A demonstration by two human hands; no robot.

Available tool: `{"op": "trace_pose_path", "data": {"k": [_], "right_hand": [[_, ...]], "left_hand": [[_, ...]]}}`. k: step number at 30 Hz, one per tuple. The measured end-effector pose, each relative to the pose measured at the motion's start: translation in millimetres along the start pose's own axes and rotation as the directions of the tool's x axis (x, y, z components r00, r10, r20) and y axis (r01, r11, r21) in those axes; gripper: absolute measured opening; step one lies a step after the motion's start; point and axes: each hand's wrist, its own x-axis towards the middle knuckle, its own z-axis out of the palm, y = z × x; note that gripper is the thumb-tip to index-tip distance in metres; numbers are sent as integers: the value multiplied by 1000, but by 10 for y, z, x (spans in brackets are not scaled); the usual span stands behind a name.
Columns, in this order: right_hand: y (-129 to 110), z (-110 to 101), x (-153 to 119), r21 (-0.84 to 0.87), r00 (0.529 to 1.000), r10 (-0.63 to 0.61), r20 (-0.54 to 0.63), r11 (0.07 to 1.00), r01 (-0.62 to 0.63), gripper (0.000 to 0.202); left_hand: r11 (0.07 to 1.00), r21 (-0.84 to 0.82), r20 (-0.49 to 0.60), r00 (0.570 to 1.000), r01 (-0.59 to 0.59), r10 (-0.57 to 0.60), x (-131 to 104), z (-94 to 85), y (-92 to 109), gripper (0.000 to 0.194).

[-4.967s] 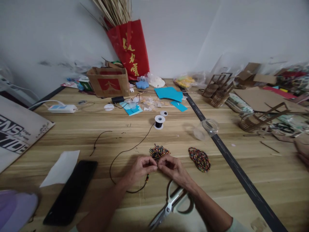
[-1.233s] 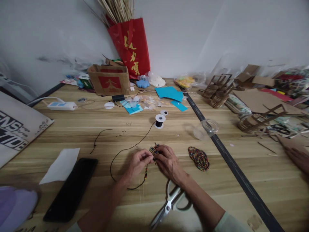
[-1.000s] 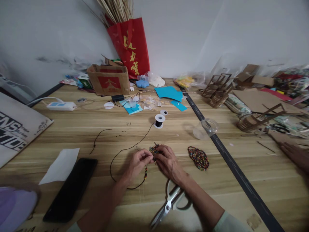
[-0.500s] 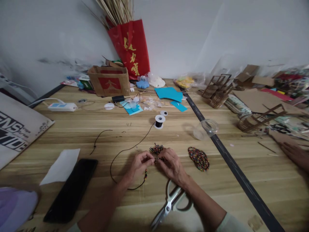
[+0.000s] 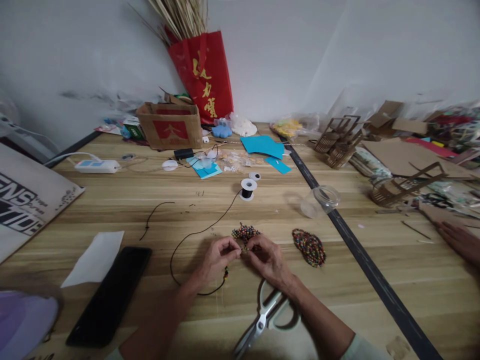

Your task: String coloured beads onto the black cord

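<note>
My left hand [image 5: 219, 257] is closed in a pinch at the table's middle, on something too small to make out. Facing it, my right hand [image 5: 270, 260] pinches close to a small beaded bit between the fingertips. Just behind the fingers lies a bunch of coloured beads [image 5: 243, 231]. A black cord [image 5: 193, 233] curves from a white spool [image 5: 248, 189] round the left hand, with a few beads near its end under that hand. To the right rests a coiled bead strand [image 5: 309, 247]. Scissors [image 5: 262, 320] lie partly open beneath my right wrist.
A black phone [image 5: 110, 297] and white paper [image 5: 93, 259] lie at left. Behind are a cardboard box [image 5: 169, 127], red bag [image 5: 210, 75] and blue sheets [image 5: 262, 146]. Clear plastic rings [image 5: 326, 197] and small woven baskets [image 5: 405, 185] are right. Another person's hand [image 5: 457, 242] rests at the right edge.
My right hand's fingertips have drawn slightly apart from my left hand's, showing a small gap between them. The other things look unmoved.
</note>
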Motion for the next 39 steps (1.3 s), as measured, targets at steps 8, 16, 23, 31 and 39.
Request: {"op": "trace_pose_path", "data": {"k": [8, 16, 23, 31, 39], "right_hand": [[-28, -13, 25, -16, 999, -42, 5, 999, 42, 3], [-59, -15, 45, 8, 997, -79, 26, 997, 79, 2], [-53, -13, 20, -30, 997, -63, 42, 997, 65, 5], [-47, -13, 23, -11, 996, -74, 45, 997, 75, 6], [-54, -16, 36, -13, 993, -107, 51, 994, 108, 7]], "left_hand": [[998, 53, 18, 999, -35, 34, -11, 7, -30, 14], [998, 60, 35, 999, -33, 31, -8, 2, -3, 15], [997, 68, 38, 999, -39, 36, -13, -2, -39, 14], [996, 78, 37, 998, -52, 49, -13, -2, -47, 14], [996, 72, 46, 998, -52, 49, -13, -4, -60, 18]]}}
